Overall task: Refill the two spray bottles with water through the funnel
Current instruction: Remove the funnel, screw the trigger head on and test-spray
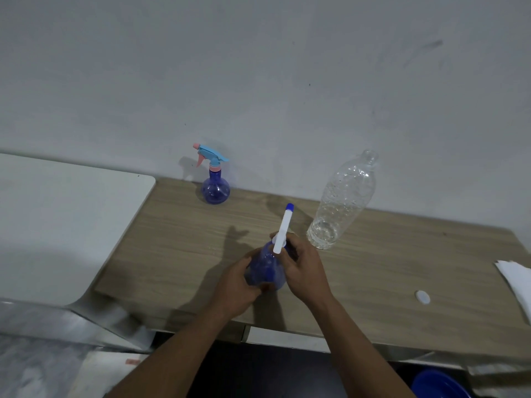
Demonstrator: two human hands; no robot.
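Observation:
A blue spray bottle stands on the wooden table in front of me. My left hand grips its round body from the left. My right hand holds its neck just under the white spray head, whose blue-tipped nozzle points away from me. A second blue spray bottle, with a light blue and pink head, stands upright at the back by the wall. A tall clear plastic bottle stands uncapped to the right with a little water in its base. No funnel is in view.
A small white cap lies on the table to the right. White paper sheets lie at the right edge. A white surface adjoins the table on the left. A blue basin sits on the floor, lower right.

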